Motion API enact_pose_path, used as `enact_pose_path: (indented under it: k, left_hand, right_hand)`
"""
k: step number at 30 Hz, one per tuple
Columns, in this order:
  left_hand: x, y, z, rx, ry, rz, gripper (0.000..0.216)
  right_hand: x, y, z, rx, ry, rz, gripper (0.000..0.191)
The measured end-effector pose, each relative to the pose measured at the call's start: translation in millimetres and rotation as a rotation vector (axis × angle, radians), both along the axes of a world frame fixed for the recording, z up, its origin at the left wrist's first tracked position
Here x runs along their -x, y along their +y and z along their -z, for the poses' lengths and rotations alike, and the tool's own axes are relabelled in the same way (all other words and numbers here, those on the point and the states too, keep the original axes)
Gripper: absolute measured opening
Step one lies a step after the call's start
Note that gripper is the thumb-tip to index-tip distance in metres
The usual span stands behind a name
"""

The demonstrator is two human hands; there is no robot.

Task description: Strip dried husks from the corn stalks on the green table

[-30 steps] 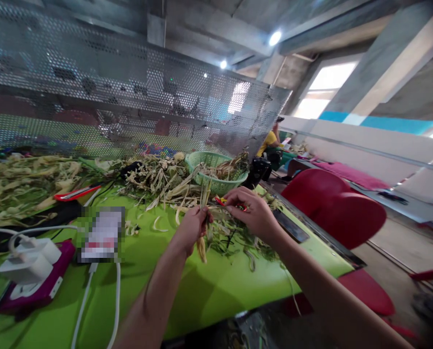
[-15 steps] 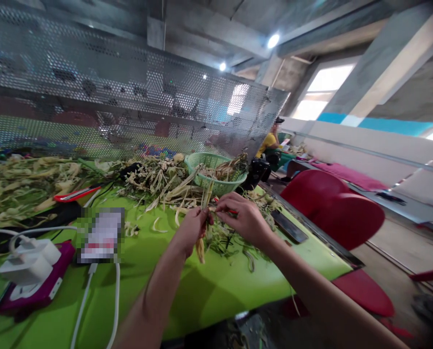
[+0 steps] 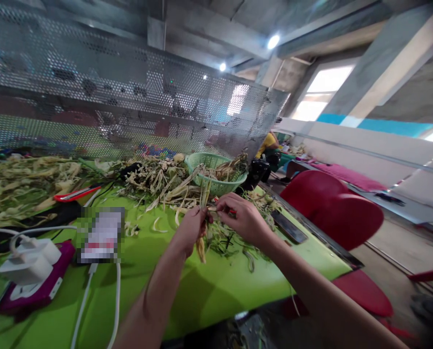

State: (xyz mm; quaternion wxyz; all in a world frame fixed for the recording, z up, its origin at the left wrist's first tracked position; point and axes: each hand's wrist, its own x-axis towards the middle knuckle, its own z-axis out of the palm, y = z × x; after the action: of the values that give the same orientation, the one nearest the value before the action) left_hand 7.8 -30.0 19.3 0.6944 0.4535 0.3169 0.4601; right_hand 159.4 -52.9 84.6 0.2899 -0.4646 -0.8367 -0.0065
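My left hand (image 3: 192,230) is closed round a bundle of dry plant strips (image 3: 205,195). Their pale upper ends stick up above the fist, and a yellowish tail (image 3: 201,250) hangs below it. Just to the right, my right hand (image 3: 242,217) pinches a thin strip (image 3: 212,209) that runs across to the bundle. Something small and red (image 3: 233,212) shows at the right fingers; I cannot tell whether it is held or lies behind them. Loose green scraps (image 3: 224,242) lie on the table under both hands.
A green basket (image 3: 222,184) with dry stalks stands behind my hands on the green table (image 3: 216,295). Heaps of dry husks (image 3: 31,189), a red cutter (image 3: 77,194), a phone (image 3: 102,237) and chargers (image 3: 31,261) are left. A dark phone-like slab (image 3: 289,227) and red chair (image 3: 325,203) are right.
My right hand has shifted slightly, and the thin strip now stretches straighter between the two hands. The left hand keeps its grip on the bundle. The person in yellow in the background leans lower.
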Motion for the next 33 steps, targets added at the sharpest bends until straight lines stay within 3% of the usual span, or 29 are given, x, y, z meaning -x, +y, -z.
enact_pose_path:
  k: [11,17,23,30,33]
  left_hand:
    - [1.1,0.4,-1.4,0.061,0.006,-0.067,0.025]
    - [1.7,1.3,-2.5,0.121,-0.064,-0.107,0.021]
    - [4.6,4.6,-4.7,0.239,-0.305,-0.178,0.014]
    - [16.1,7.9,-10.8,0.165,-0.512,-0.205,0.011]
    - [21.8,10.6,-12.4,0.144,-0.532,-0.277,0.011]
  right_hand:
    - [-8.0,-2.3,2.4,0.094,0.146,-0.033,0.009]
    - [-12.5,-7.2,-2.4,0.340,0.311,-0.042,0.006]
    - [-32.0,-11.8,-2.4,0.482,0.463,-0.075,0.003]
    - [-89.6,-12.1,9.6,0.479,0.603,0.139,0.005]
    - [-122.6,-14.0,12.5,0.419,0.727,0.262,0.005]
